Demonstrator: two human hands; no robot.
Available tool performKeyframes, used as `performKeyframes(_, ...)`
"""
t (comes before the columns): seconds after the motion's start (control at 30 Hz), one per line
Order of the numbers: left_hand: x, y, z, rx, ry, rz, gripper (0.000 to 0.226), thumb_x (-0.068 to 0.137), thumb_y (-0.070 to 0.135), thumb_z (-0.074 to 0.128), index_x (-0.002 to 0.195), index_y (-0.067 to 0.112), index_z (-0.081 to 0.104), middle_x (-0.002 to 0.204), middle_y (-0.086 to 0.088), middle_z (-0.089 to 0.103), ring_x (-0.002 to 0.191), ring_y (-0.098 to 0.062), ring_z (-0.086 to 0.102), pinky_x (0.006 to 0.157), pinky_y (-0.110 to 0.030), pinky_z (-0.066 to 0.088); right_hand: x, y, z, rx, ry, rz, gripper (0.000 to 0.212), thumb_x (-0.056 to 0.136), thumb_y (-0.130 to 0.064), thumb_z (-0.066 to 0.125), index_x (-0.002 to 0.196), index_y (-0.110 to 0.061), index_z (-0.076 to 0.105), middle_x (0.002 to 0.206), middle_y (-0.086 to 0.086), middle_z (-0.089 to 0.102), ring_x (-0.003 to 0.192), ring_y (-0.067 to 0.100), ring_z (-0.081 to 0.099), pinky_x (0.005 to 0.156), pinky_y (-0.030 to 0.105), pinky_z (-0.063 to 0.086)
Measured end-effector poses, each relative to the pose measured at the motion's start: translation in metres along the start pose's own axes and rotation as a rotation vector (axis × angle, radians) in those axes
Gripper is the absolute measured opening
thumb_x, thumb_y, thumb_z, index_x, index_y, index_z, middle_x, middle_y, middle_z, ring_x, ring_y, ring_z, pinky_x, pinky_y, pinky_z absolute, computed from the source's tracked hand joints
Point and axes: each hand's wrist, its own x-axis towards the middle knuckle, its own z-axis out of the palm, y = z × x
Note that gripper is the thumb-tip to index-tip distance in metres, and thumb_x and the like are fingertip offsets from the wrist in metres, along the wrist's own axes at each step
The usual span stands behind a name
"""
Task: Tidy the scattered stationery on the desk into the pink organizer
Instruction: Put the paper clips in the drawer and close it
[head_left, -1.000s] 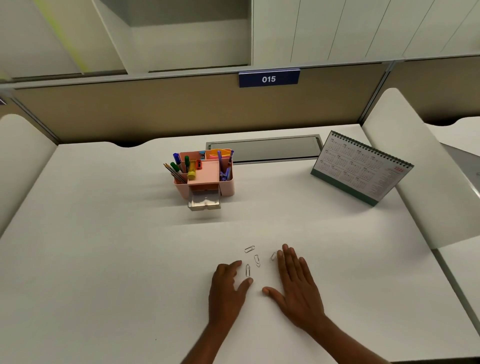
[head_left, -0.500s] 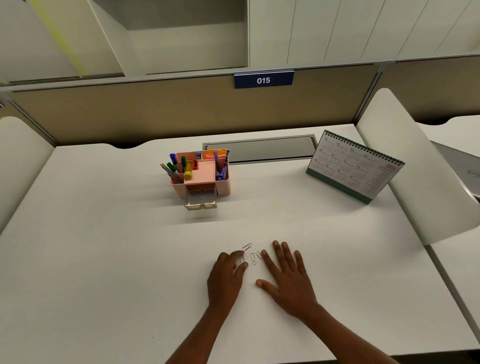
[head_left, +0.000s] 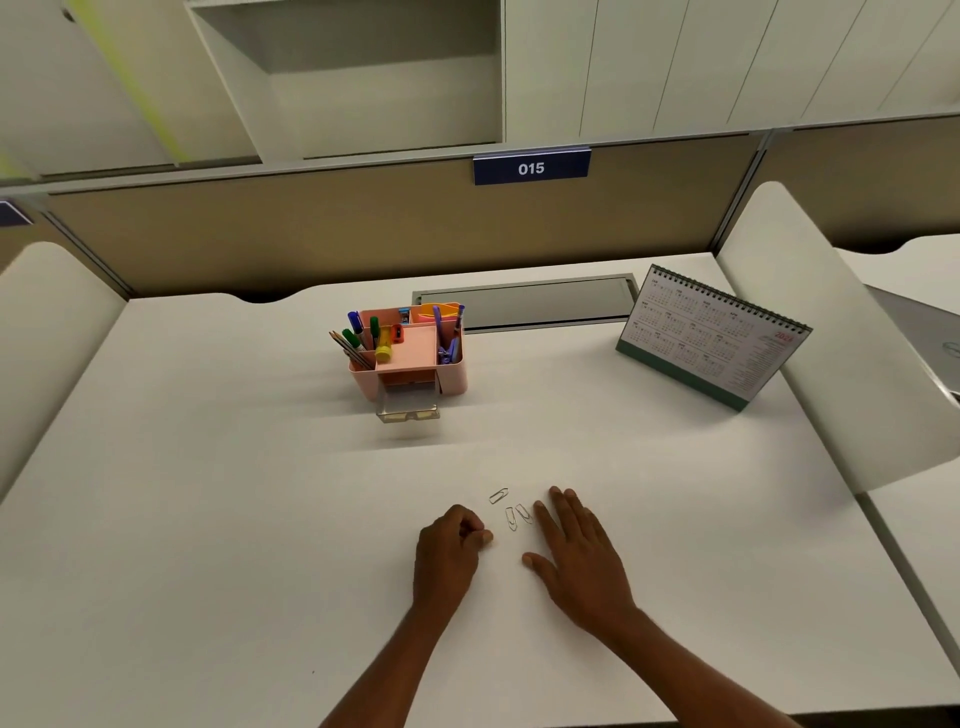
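Paper clips, three, thin silver wire; loose

Quick count: three loose paper clips on the table, one pink organizer, one desk calendar, two hands (left hand, right hand).

The desk top looks like smooth matt white laminate, barely any shine. The paper clips are thin, bare, silvery metal wire. The pink organizer is smooth plastic with a soft sheen, and its drawer is clear glossy plastic. The desk calendar is matt printed paper on dark wire spiral binding. The cable hatch looks like grey satin metal.
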Motion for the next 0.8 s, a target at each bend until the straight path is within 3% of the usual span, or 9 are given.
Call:
performKeyframes(0.1, 0.0, -0.004, -0.003, -0.079, 0.005, 0.0, 0.016, 0.084, 0.015, 0.082, 0.078, 0.026, 0.072, 0.067, 0.012, 0.073, 0.062, -0.006, 0.068, 0.069, -0.033, 0.06, -0.014, 0.002, 0.001, -0.045, 0.006, -0.042, 0.077, 0.104, -0.067, 0.028, 0.164, -0.024, 0.007, 0.173, 0.002, -0.003, 0.159, 0.021, -0.004, 0.127, 0.045, 0.012)
performKeyframes(0.27, 0.004, 0.004, -0.018, -0.231, 0.044, -0.058, 0.017, 0.091, 0.003, 0.071, 0.095, 0.015, 0.082, 0.068, 0.004, 0.077, 0.064, -0.015, 0.074, 0.071, -0.041, 0.065, -0.018, 0.0, -0.003, -0.056, 0.005, -0.03, 0.077, 0.103, -0.067, 0.031, 0.164, -0.025, 0.009, 0.173, 0.0, 0.0, 0.159, 0.021, -0.002, 0.125, 0.049, 0.018)
performKeyframes(0.37, 0.016, 0.014, -0.034, -0.274, 0.082, -0.036, 0.016, 0.089, 0.002, 0.072, 0.087, 0.015, 0.081, 0.071, 0.0, 0.077, 0.065, -0.02, 0.075, 0.072, -0.042, 0.065, -0.018, 0.001, -0.003, -0.05, -0.001, -0.025, 0.077, 0.103, -0.067, 0.031, 0.164, -0.025, 0.009, 0.173, 0.0, 0.0, 0.159, 0.021, -0.001, 0.125, 0.05, 0.021)
performKeyframes(0.53, 0.052, 0.027, -0.07, -0.143, 0.276, 0.137, 0.009, 0.085, 0.011, 0.082, 0.087, 0.02, 0.081, 0.083, 0.006, 0.075, 0.069, -0.014, 0.071, 0.07, -0.037, 0.061, -0.019, 0.001, -0.004, -0.035, -0.001, -0.026, 0.077, 0.103, -0.066, 0.033, 0.164, -0.025, 0.011, 0.173, 0.0, 0.002, 0.159, 0.021, 0.001, 0.125, 0.05, 0.022)
performKeyframes(0.7, 0.099, 0.049, -0.102, -0.019, 0.388, 0.184, 0.01, 0.089, 0.014, 0.08, 0.099, 0.013, 0.083, 0.091, -0.002, 0.078, 0.076, -0.019, 0.072, 0.077, -0.038, 0.062, -0.019, 0.0, -0.004, -0.033, -0.01, -0.021, 0.076, 0.103, -0.066, 0.032, 0.164, -0.025, 0.01, 0.173, -0.001, 0.0, 0.159, 0.02, 0.0, 0.125, 0.05, 0.02)
performKeyframes(0.8, 0.123, 0.063, -0.111, 0.08, 0.421, 0.202, 0.013, 0.091, 0.015, 0.079, 0.102, 0.012, 0.083, 0.097, -0.005, 0.08, 0.084, -0.018, 0.072, 0.076, -0.026, 0.055, -0.018, 0.0, -0.004, -0.032, -0.016, -0.019, 0.076, 0.103, -0.065, 0.032, 0.164, -0.026, 0.01, 0.173, -0.001, 0.0, 0.159, 0.021, 0.0, 0.125, 0.05, 0.02)
